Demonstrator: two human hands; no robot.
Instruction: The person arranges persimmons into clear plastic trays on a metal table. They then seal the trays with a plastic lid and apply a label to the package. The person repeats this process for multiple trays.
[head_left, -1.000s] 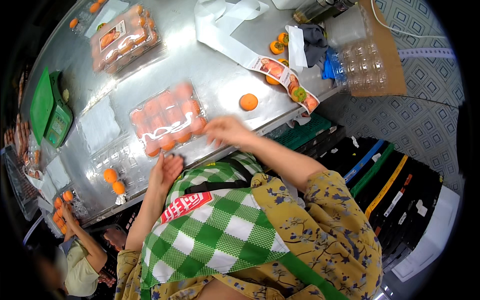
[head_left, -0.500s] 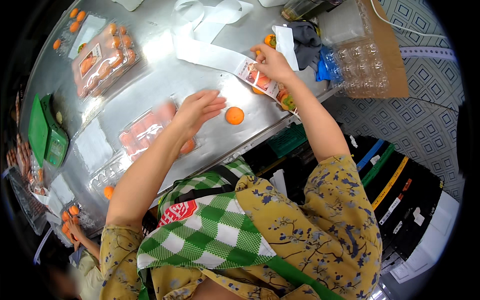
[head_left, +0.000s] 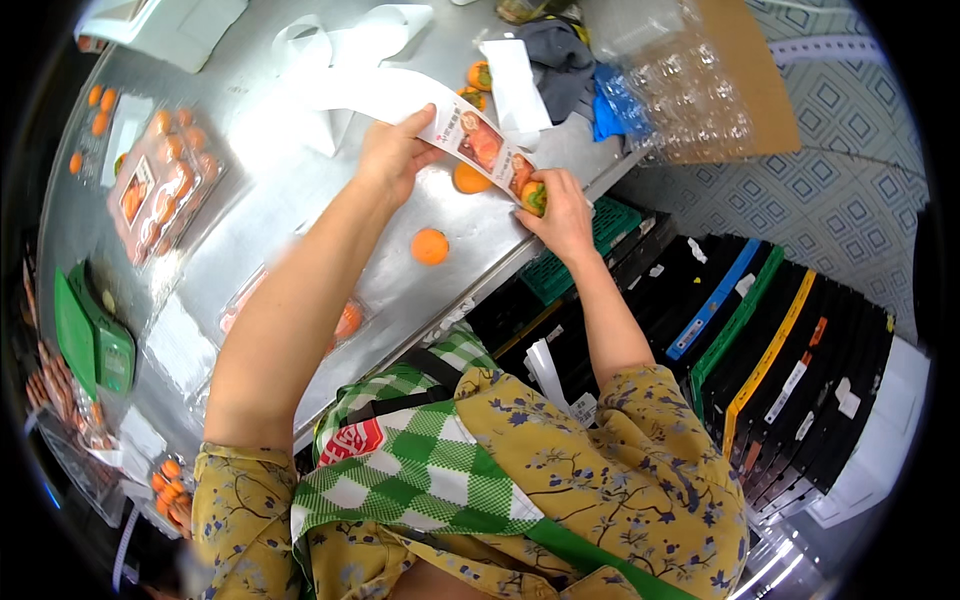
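Metal worktop (head_left: 255,185): filled fruit pack (head_left: 165,190) and green scale (head_left: 112,358) placed left; white label ribbon (head_left: 395,92) looped far; loose orange fruit (head_left: 430,246) set near; grey cloth (head_left: 556,68) heaped far right.

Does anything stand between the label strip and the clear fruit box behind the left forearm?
Yes. One loose orange fruit lies between them, another is partly covered by the label strip, and the left forearm hides much of the fruit box.

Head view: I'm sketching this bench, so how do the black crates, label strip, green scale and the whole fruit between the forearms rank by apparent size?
1. Black crates
2. Label strip
3. Green scale
4. Fruit
These are apparent sizes only.
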